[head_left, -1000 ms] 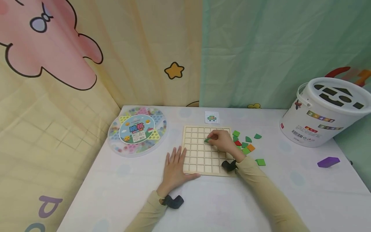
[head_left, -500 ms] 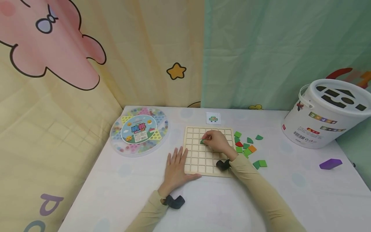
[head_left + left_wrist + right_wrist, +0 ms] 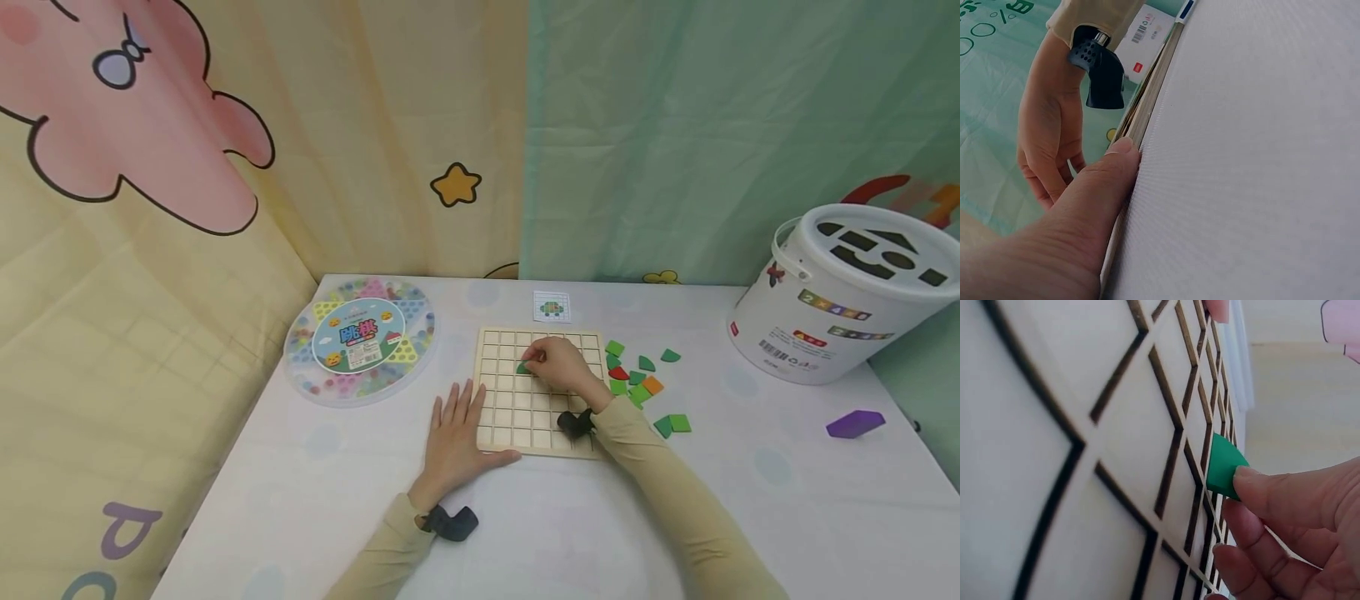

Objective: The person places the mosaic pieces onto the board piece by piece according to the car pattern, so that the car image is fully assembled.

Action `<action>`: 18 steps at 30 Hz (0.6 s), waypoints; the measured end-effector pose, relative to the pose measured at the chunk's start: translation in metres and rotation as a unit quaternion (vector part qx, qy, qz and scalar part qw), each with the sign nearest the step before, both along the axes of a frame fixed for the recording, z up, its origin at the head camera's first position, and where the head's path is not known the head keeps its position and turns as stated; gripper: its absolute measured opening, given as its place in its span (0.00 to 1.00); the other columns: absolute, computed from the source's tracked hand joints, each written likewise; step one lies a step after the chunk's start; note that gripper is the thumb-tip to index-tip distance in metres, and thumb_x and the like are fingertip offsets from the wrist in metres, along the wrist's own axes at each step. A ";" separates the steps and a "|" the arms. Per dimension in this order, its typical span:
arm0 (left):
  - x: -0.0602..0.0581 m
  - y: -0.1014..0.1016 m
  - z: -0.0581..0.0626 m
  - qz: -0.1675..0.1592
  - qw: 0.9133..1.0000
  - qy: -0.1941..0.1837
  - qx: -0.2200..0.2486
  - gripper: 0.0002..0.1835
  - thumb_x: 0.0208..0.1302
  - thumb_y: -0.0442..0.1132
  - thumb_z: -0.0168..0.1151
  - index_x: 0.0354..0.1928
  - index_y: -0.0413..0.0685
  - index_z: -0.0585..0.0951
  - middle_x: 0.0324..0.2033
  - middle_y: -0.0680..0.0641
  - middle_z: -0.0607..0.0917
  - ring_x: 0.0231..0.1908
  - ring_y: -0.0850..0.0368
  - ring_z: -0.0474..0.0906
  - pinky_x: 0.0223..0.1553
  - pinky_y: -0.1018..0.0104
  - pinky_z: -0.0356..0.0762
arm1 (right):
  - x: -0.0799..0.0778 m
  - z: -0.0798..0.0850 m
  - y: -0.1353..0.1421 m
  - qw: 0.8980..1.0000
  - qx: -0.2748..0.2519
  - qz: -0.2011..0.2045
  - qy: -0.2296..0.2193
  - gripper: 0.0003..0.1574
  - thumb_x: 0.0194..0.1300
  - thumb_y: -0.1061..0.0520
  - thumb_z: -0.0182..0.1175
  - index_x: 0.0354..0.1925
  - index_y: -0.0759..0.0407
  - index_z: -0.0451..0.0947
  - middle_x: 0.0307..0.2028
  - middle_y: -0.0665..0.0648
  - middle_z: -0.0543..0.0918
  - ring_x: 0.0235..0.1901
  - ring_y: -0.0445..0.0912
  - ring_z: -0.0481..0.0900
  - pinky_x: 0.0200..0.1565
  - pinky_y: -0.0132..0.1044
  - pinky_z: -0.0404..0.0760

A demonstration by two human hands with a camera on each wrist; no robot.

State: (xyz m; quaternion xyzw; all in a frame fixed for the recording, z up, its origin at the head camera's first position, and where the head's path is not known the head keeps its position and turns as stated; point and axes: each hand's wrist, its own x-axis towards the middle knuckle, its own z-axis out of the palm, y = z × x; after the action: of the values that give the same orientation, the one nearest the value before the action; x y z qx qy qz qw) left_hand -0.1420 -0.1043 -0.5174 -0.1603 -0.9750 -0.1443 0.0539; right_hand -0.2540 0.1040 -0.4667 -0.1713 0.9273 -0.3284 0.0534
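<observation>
A square wooden grid board [image 3: 513,415] lies on the white table. My right hand [image 3: 561,365] is over its upper middle, pinching a dark green quarter-circle tile [image 3: 1223,465] between thumb and fingers. In the right wrist view the tile's edge is right at the grid lines. My left hand [image 3: 452,437] lies spread at the board's lower left corner, fingers straight along the left side. Its thumb [image 3: 1094,187] presses along the near edge in the left wrist view. Right of the board lie loose tiles: green squares [image 3: 680,423], dark green quarter-circles [image 3: 647,363], a red tile [image 3: 618,373] and an orange square [image 3: 653,385].
A small pattern card [image 3: 552,307] lies behind the board. A round, clear-lidded game box [image 3: 360,342] sits at the left. On the right stand a white bucket [image 3: 821,329] with a shape-cut lid and a purple block [image 3: 856,424]. Curtains hang behind the table.
My right hand has moved slightly left over the board with the green quarter-circle tile, then stayed nearly still. The left hand keeps its place at the board's corner.
</observation>
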 end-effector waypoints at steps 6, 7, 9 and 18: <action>0.001 0.000 0.001 0.000 1.000 -0.005 0.004 0.62 0.45 0.78 0.56 0.74 0.45 0.53 0.72 0.41 0.52 0.71 0.43 0.41 0.67 0.45 0.37 | 0.000 -0.002 0.000 1.000 0.003 -0.013 -0.001 0.08 0.65 0.56 0.61 0.36 0.57 0.86 0.30 0.50 0.83 0.27 0.43 0.75 0.33 0.39 0.75; 0.001 0.000 0.001 0.001 1.000 -0.007 0.005 0.62 0.44 0.78 0.56 0.74 0.45 0.53 0.72 0.41 0.52 0.71 0.43 0.41 0.67 0.45 0.36 | 0.001 -0.002 -0.001 1.000 0.004 -0.016 0.000 0.08 0.64 0.56 0.61 0.36 0.57 0.86 0.31 0.50 0.83 0.27 0.43 0.75 0.33 0.39 0.75; 0.001 0.000 0.001 0.000 1.000 -0.010 0.007 0.62 0.45 0.78 0.56 0.74 0.45 0.53 0.72 0.41 0.51 0.71 0.43 0.41 0.67 0.45 0.35 | 0.001 -0.002 -0.001 1.000 0.006 -0.020 0.001 0.08 0.64 0.56 0.62 0.36 0.57 0.86 0.31 0.50 0.83 0.28 0.43 0.76 0.34 0.39 0.75; 0.001 0.000 0.000 0.001 1.000 -0.007 0.008 0.61 0.45 0.78 0.56 0.74 0.45 0.53 0.72 0.42 0.51 0.71 0.44 0.40 0.67 0.45 0.36 | 0.000 0.000 -0.002 0.999 0.018 -0.032 0.003 0.06 0.62 0.54 0.65 0.33 0.55 0.86 0.29 0.49 0.82 0.29 0.43 0.75 0.33 0.38 0.74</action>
State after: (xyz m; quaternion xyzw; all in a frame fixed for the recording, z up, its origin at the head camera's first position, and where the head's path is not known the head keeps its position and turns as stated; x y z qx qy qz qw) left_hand -0.1413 -0.1047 -0.5170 -0.1575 -0.9744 -0.1532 0.0488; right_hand -0.2539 0.1023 -0.4666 -0.1417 0.9382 -0.3128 0.0434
